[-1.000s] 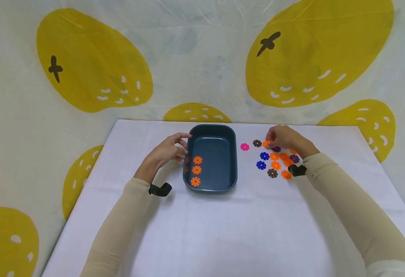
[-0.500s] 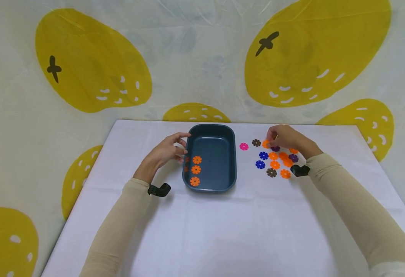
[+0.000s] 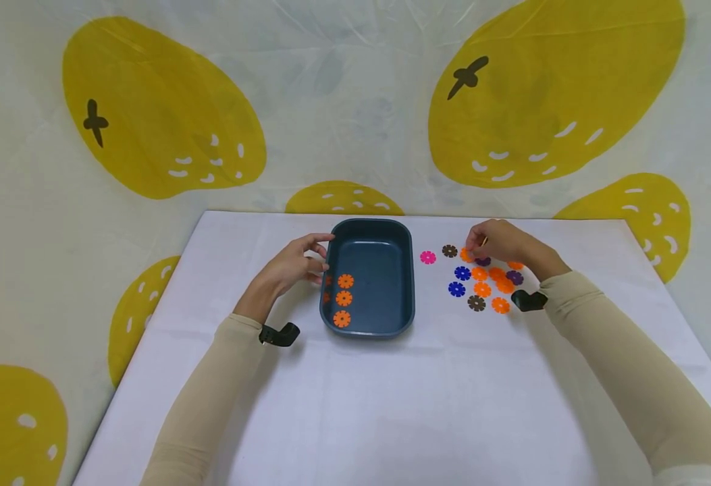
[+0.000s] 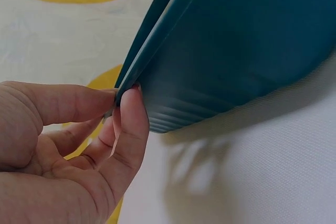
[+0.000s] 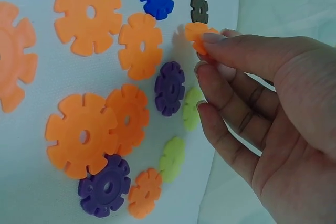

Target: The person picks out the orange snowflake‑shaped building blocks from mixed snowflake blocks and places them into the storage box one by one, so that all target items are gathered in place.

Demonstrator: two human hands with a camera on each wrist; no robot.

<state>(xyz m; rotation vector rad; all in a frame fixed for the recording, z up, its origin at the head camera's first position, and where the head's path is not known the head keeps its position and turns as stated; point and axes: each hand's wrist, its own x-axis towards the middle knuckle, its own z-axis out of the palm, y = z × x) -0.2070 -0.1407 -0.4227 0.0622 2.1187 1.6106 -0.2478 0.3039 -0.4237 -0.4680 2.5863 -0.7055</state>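
Note:
A dark blue-green rectangular tray (image 3: 376, 290) stands on the white table, with 3 orange notched discs (image 3: 344, 298) along its left side. My left hand (image 3: 291, 265) pinches the tray's left rim between thumb and finger, which the left wrist view shows close to the rim (image 4: 137, 66). Over the scattered discs at the right, my right hand (image 3: 501, 241) pinches an orange notched disc (image 5: 197, 34) between thumb and fingertips. Below that hand lie more orange discs (image 5: 86, 14), purple discs (image 5: 169, 88) and light green discs (image 5: 172, 159).
Between the tray and the right hand lie a pink disc (image 3: 428, 257), a brown disc (image 3: 449, 251) and two blue discs (image 3: 462, 273). Another brown disc (image 3: 477, 303) is nearer the front. A cloth with yellow fruit shapes (image 3: 167, 108) hangs behind the table.
The right hand has barely moved and stays at the same orange disc, with a thin edge now showing by its fingers. The left hand stays at the tray rim.

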